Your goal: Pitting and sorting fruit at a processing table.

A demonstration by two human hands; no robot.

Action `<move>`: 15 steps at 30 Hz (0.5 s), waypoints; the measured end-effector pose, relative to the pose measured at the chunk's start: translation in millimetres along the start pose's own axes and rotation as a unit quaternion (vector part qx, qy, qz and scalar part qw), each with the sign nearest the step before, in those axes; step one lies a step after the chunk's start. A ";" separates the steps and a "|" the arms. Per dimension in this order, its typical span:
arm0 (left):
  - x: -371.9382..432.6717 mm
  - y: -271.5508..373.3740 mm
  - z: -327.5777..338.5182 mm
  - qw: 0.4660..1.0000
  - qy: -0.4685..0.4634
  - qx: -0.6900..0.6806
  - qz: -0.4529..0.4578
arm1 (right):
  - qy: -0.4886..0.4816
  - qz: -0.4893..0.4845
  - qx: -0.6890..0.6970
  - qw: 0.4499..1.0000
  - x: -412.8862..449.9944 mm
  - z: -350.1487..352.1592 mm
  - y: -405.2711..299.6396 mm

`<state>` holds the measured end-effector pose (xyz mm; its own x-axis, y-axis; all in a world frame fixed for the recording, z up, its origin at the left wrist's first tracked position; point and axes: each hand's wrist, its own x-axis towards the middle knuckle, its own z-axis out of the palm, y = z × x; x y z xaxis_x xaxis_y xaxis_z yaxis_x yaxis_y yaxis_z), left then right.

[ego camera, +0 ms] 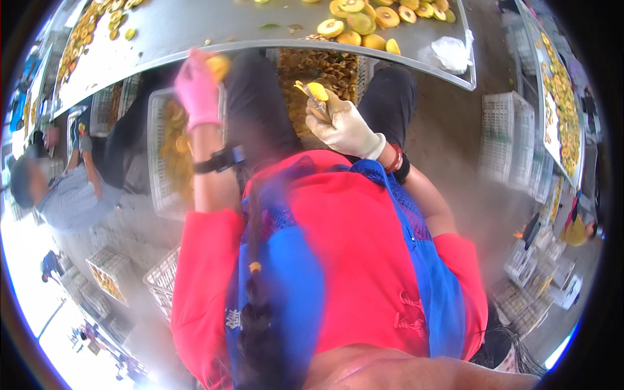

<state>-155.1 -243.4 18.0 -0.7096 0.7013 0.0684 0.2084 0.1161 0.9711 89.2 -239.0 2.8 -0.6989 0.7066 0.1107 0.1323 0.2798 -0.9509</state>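
Observation:
My left hand [197,90], in a pink glove, holds a yellow fruit piece [218,67] just below the front edge of the metal table [204,29]. Motion blurs this hand. A white-gloved right hand [341,122] is mine too, between my knees, gripping a small hand tool [321,108] whose exact kind is unclear. At the tool's end sits a yellow piece of fruit [317,91]. Beneath the right hand stands a crate of brown pits and scraps [317,66]. Below my left hand, a white plastic crate [158,195] contains yellow fruit pieces.
Halved yellow fruits [360,22] are heaped on the table's far side, near a crumpled plastic bag [451,53]. Stacked white crates [507,141] stand on the floor at right. A seated person [73,190] is at left. Another fruit-covered table [560,102] lies far right.

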 end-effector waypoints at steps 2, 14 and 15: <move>5.1 12.8 -18.2 0.914 0.031 0.404 0.011 | 0.078 0.026 0.011 0.997 0.1 -1.2 6.2; 33.8 -10.0 128.1 0.936 -0.253 0.234 0.071 | 0.112 0.162 0.000 0.980 6.7 3.3 37.2; 33.4 -4.0 147.3 0.922 -0.300 0.241 0.051 | 0.126 0.152 -0.029 0.980 2.7 1.0 41.5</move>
<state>-80.5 -116.8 -17.2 -0.2001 0.9716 -0.1260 0.6309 0.2262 0.7421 92.2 -226.2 -36.7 -0.4272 0.8986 -0.1003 0.3517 0.0630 -0.9340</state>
